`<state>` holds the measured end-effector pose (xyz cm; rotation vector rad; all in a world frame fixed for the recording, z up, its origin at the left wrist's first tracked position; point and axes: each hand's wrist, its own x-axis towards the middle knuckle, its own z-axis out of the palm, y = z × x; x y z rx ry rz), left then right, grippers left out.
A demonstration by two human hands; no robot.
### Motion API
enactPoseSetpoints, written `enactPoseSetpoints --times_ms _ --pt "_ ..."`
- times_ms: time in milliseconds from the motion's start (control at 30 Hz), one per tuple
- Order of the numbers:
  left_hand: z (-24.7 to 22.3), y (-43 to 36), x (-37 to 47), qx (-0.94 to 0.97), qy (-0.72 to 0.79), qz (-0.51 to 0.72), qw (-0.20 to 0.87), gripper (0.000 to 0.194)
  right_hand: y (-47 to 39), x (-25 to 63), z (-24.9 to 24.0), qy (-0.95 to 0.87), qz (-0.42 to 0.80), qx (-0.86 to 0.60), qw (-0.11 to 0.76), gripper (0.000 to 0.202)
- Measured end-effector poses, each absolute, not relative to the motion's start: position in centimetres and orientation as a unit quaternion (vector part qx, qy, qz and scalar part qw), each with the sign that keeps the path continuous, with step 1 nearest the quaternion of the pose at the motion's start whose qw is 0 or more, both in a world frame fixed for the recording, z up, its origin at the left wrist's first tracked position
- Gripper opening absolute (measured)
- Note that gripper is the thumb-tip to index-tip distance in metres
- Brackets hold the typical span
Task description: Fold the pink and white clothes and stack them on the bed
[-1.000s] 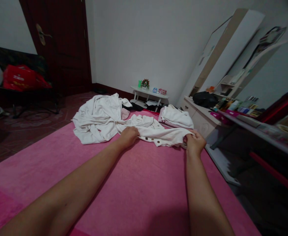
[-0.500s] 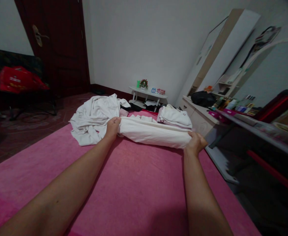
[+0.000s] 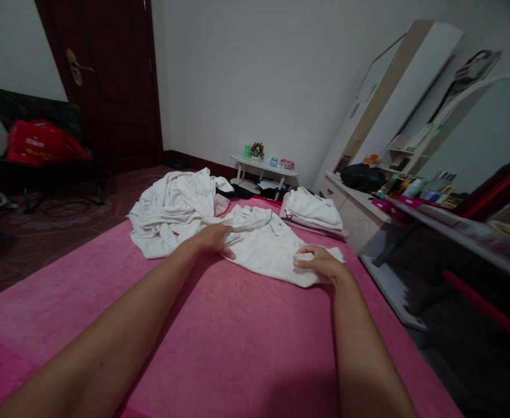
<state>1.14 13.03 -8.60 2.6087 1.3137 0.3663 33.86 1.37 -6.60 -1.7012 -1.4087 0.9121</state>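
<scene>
A white garment (image 3: 266,249) lies spread and wrinkled on the pink bed sheet (image 3: 237,337). My left hand (image 3: 215,238) rests at its left edge, thumb and fingers apart on the cloth. At the garment's right side, my right hand (image 3: 320,262) has its fingers curled round a fold of it. A loose heap of white cloth (image 3: 172,203) sits beyond my left hand, close to the garment. Past my right hand is a stack of folded clothes (image 3: 313,210), white on top with pink below.
A low white table (image 3: 264,164) with small ornaments stands by the wall. On the right are a dresser (image 3: 359,215) with bottles and a grey desk edge (image 3: 446,232) near the bed. A chair at left holds a red bag (image 3: 43,142); behind is a dark door (image 3: 107,81).
The garment, earlier stretched between both hands as a long strip, is now lowered and spread on the bed. My right hand has moved left and slightly nearer; my left hand has shifted slightly nearer, its fingers parted.
</scene>
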Motion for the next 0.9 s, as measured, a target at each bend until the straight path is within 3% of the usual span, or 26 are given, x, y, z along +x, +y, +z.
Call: enactPoseSetpoints --times_ms 133,233,333,467,567,733,900 --pt "-7.3 12.4 1.3 0.908 0.413 0.046 0.062 0.071 1.4 33.6 -5.9 -0.666 0.261 -0.68 0.161 0.052" --pt "-7.3 12.1 1.5 0.904 0.425 0.053 -0.003 0.053 1.8 33.5 -5.9 -0.624 0.177 -0.756 0.086 0.044" --pt "-8.5 12.4 1.4 0.889 0.442 0.115 -0.03 0.04 2.2 33.2 -6.6 -0.556 0.057 -0.82 0.125 0.024" --pt "-10.5 13.5 0.9 0.885 0.435 0.165 0.012 0.043 2.7 33.2 -8.8 -0.531 -0.11 -0.81 0.221 0.039" --pt "-11.1 14.0 0.9 0.878 0.448 0.169 0.018 0.043 3.0 33.7 -10.6 -0.567 -0.079 -0.794 0.205 0.057" --pt "-10.6 13.4 1.6 0.862 0.476 0.173 0.021 0.039 3.0 34.3 -11.3 -0.622 -0.069 -0.752 0.205 0.032" --pt "-9.7 12.3 2.1 0.853 0.488 0.176 0.049 0.042 2.7 33.8 -10.7 -0.563 -0.014 -0.777 0.281 0.037"
